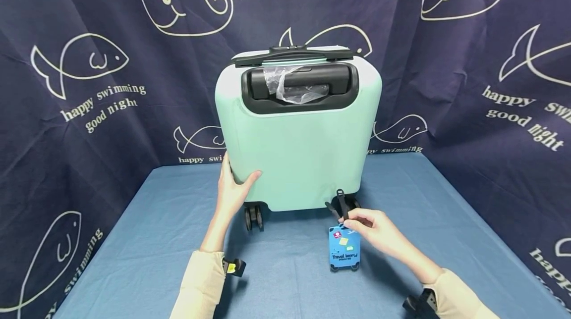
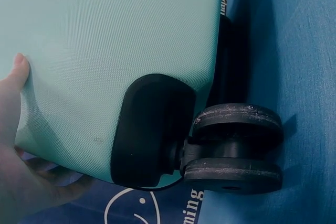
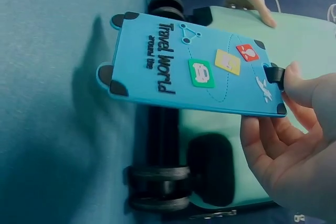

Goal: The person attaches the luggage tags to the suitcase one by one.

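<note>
A mint-green suitcase [image 1: 303, 155] stands upright on its wheels, with crumpled clear plastic around its black pull handle [image 1: 303, 79]. My left hand [image 1: 233, 190] grips its lower left side, thumb on the broad face and fingers round the edge. In the left wrist view that thumb presses the textured shell near a black double wheel [image 2: 233, 148]. My right hand [image 1: 372, 227] pinches the black strap [image 1: 342, 205] of a blue luggage tag [image 1: 344, 247]. The tag is shaped like a small suitcase, reads "Travel World" and hangs below the fingers, in front of the suitcase's lower right corner.
Blue cloth [image 1: 156, 239] covers the table under the suitcase. Behind and at both sides hangs a dark navy curtain [image 1: 187, 86] with white whale and fish outlines. A black carry handle [image 1: 292, 55] runs along the suitcase's top edge.
</note>
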Available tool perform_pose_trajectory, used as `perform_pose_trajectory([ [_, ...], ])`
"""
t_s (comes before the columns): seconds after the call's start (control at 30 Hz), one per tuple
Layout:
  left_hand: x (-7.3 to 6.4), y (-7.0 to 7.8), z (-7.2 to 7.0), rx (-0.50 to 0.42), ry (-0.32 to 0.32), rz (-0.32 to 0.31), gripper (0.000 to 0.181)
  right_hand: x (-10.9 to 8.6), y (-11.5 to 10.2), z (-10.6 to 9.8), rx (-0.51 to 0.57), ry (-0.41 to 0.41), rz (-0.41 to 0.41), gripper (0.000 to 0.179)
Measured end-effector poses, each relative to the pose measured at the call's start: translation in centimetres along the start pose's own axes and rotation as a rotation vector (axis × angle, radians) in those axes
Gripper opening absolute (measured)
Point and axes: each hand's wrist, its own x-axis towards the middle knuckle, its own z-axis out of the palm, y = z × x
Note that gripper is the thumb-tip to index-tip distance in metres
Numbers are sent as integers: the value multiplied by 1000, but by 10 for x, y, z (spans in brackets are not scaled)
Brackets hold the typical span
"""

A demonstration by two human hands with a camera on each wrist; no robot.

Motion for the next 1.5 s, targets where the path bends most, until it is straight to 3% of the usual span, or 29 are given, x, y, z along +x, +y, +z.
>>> perform_pose_trajectory([
  [0.27,0,0,1,2,1,-14,96,2,-8,-9,-101,118,-141,8],
  [0.6,-1,-2,-1,-11,-37,-31,99,8,-28,-24,-99,206,-171,13],
  [0.9,-2,-2,-2,1,-70,-47,99,15,-40,-31,-69,204,-200,14],
  [1.13,1,-4,1,3,-91,-45,100,18,-50,-41,-98,252,-237,10],
  [1.37,1,-6,1,-3,-90,-48,100,24,-54,-45,-76,291,-366,21],
  [1.5,2,-7,0,-17,-92,-47,99,30,-55,-49,-51,273,-458,24],
])
